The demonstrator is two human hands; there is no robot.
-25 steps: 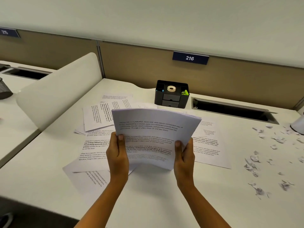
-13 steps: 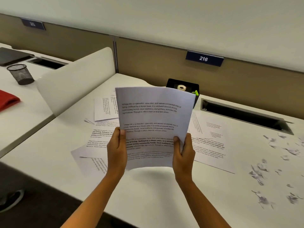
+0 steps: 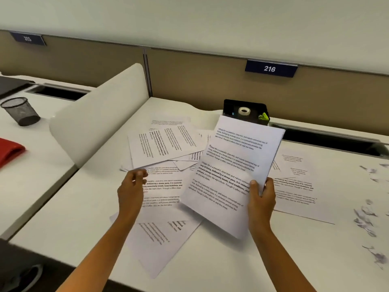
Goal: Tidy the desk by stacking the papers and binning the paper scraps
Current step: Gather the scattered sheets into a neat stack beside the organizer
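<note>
Papers (image 3: 166,142) lie scattered across the desk (image 3: 63,218). A stack (image 3: 237,165) of them is held up off it by the right hand (image 3: 261,199), thumb on the front and fingers curled behind its right edge, long side pointing away and leaning a bit right. The left hand (image 3: 131,186) hovers over the mess with fingers loosely curled, seemingly holding nothing, though it's blurry. Key thing: the closest loose sheet (image 3: 164,194) sits right under and just right of that left hand, lengthwise away from the person, so I'd guess the left grabs it. Scraps (image 3: 364,216) are off to the far right, nearer the busy right hand, not binned yet.
</note>
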